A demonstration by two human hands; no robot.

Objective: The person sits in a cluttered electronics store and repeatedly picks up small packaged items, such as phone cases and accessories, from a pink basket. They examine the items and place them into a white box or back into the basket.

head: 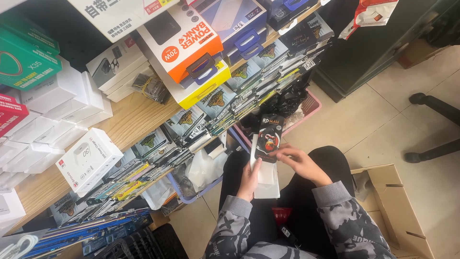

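Shop corner, beige tiled floor (383,115), seen from above over the seated person's lap in black trousers. Wooden shelf (129,120) on the left carries white cardboard boxes (52,110), an orange-and-white boxed power pack (179,41) and a yellow box (206,86) under it. Below the shelf edge runs a long slanted row of flat packets with a tiger-like print (215,103), tightly filed. Pink plastic basket (311,103) with black bags sits on the floor past the knees; open brown cardboard carton (393,201) is at the right.

Left hand (249,180), grey camouflage sleeve, grips the lower part of a stack of long white flat packets (266,180) from the side, thumb on top. Right hand (302,163) pinches the lower edge of a black flat screen-protector packet with a red cartoon print (269,136), fingers curled on its right side, thumb on the face. Black packet lies on top of the white stack, upper end sticking out past it, all held above the lap, near the packet row but not touching it.

Step in hand, as judged: sorting through the held stack, top black packet being slid or lifted off. Next move likely needs a firm pinch on that single packet so the white ones below stay put in the left hand, then a clean gap in the row or basket to place it.
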